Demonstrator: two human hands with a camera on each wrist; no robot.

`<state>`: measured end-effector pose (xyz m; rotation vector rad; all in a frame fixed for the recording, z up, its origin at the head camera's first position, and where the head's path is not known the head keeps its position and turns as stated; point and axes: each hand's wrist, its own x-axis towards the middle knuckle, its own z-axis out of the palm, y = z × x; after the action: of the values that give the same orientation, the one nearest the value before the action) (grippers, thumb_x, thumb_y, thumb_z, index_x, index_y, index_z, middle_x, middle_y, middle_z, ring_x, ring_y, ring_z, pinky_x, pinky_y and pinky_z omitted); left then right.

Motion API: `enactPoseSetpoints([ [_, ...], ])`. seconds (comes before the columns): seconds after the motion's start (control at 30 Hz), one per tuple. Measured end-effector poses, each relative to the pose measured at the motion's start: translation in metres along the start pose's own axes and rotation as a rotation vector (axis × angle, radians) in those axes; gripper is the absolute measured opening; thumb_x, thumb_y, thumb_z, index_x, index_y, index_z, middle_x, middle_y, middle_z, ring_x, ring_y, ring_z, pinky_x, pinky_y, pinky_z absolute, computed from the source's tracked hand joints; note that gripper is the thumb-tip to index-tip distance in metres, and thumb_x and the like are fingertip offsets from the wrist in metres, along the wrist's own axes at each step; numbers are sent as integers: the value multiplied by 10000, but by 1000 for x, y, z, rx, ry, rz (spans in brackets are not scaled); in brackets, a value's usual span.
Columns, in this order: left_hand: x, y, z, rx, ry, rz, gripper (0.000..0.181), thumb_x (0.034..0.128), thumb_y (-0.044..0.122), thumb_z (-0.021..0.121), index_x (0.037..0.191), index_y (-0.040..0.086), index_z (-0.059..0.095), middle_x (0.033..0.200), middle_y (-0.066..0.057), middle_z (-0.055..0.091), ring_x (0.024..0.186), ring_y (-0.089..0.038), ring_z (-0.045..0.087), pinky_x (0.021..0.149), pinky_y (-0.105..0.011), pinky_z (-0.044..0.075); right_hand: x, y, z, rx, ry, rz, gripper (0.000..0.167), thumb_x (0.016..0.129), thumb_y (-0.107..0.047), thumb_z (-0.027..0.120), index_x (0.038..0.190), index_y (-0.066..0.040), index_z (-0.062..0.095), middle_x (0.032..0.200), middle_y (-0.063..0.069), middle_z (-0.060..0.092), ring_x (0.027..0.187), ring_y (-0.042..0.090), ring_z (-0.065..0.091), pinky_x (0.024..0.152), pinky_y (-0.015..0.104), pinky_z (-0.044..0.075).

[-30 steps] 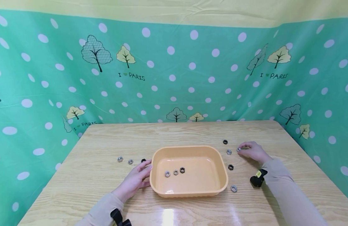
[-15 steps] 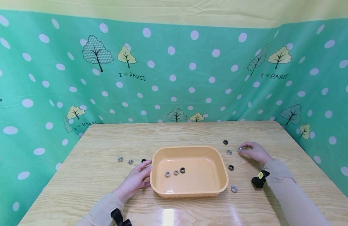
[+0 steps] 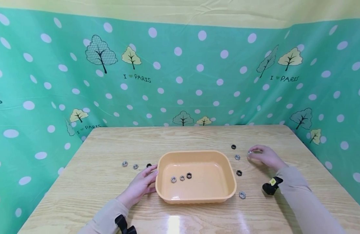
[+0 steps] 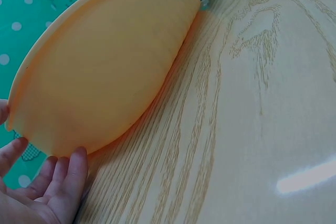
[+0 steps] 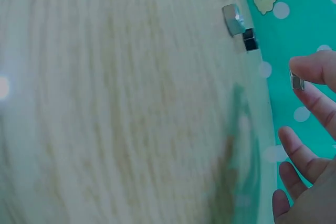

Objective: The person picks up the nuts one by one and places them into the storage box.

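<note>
Head view: near left, the left hand point(image 3: 139, 188), fingers loosely extended, touches the left side of the tray point(image 3: 197, 197), which stands between the hands. Three nuts point(image 3: 182, 178) lie in it; four nuts point(image 3: 239, 173) lie right, three left, including a black nut point(image 3: 149, 165) just by that hand. Farther right, the right hand point(image 3: 266, 156) pinches a silver nut point(image 3: 249, 153), remaining fingers spread. Patterned cloth point(image 3: 191, 81) hangs beyond.

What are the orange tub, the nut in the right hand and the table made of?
Tub: probably smooth plastic, given its moulded rim and glossy glints.
Nut: likely shiny metal, with bright, reflective faces.
Table: wood or laminate; grain shows under a glossy finish, but which is unclear.
</note>
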<state>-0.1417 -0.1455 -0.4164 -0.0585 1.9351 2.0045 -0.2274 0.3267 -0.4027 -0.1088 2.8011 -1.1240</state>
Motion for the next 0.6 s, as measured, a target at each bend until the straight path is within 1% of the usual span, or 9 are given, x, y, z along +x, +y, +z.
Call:
enactPoseSetpoints([
  [0.1,0,0,0,3,1,0,594,995,291,471,1475,19,251,1447,-286,352,1249,-351,492,913,-424,538,-1,-4,-3,-7,-8,1,414,892,-287,628,1177,6,564,1293,306,487,937,312,525,756,383,452],
  [0.17,0,0,0,4,2,0,594,994,292,472,1475,20,252,1448,-285,352,1251,-354,489,912,-426,538,-2,-7,-4,-5,-5,-2,412,891,-283,631,1180,3,566,1295,305,483,883,243,506,711,304,416],
  [0.2,0,0,0,4,4,0,594,994,293,473,1474,21,253,1448,-285,352,1251,-353,490,912,-426,538,-2,-8,-4,-6,-4,-2,411,890,-280,632,1183,1,566,1296,301,483,877,238,503,708,296,417],
  [0.27,0,0,0,4,6,-1,596,993,295,476,1474,22,255,1445,-285,356,1244,-346,497,909,-427,540,-2,-10,-4,-5,0,-1,413,890,-280,632,1185,1,566,1302,295,476,921,272,507,713,298,420],
  [0.37,1,-1,0,3,8,-1,599,991,296,478,1473,18,254,1439,-290,360,1221,-320,518,902,-427,543,-3,-13,-4,-5,2,-14,403,893,-278,630,1180,-1,571,1317,293,470,1081,389,486,810,440,460],
  [0.4,1,-1,0,3,7,0,600,992,295,477,1473,17,253,1437,-292,361,1213,-309,525,899,-426,544,-3,-14,-4,0,3,-14,401,892,-279,631,1177,-2,573,1320,290,470,1120,422,468,846,501,455],
  [0.47,1,-1,0,2,4,2,603,991,295,477,1473,12,249,1435,-294,361,1200,-292,534,896,-424,546,-3,-16,-3,8,3,-24,400,892,-279,632,1174,-1,576,1333,292,461,1200,473,413,911,607,406],
  [0.5,1,-2,0,0,3,3,605,991,295,478,1473,11,249,1435,-294,361,1195,-285,536,896,-422,546,-3,-17,-3,12,1,-30,402,893,-280,630,1173,3,576,1337,295,455,1226,487,388,932,642,377],
  [0.6,2,-2,-1,-3,0,3,611,988,299,483,1473,11,248,1434,-292,361,1190,-273,540,899,-419,545,-3,-18,-2,22,2,-32,399,892,-291,632,1165,-4,581,1354,291,442,1264,499,346,969,676,325],
])
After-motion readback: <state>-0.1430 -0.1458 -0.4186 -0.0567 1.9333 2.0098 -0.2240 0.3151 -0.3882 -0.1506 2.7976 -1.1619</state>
